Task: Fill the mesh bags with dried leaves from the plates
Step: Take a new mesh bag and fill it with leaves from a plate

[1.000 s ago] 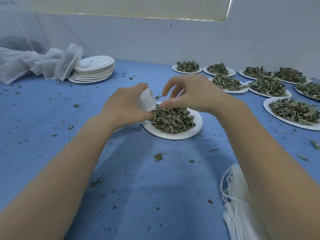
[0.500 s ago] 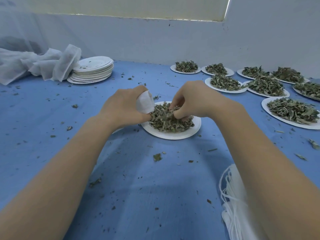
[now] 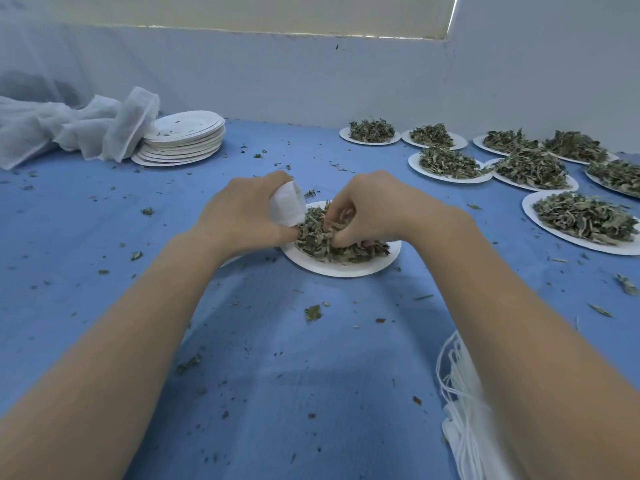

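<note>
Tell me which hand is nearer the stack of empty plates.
Left. The left hand, holding the mesh bag, sits on the stack of empty plates' side of the table. The right hand, pinching leaves on the near plate, is farther off.

Leaves [image 3: 341, 245] on plate [image 3: 346, 270]

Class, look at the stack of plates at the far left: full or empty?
Empty. The stacked plates carry only a few crumbs, no leaf piles like the plates on the right.
</note>
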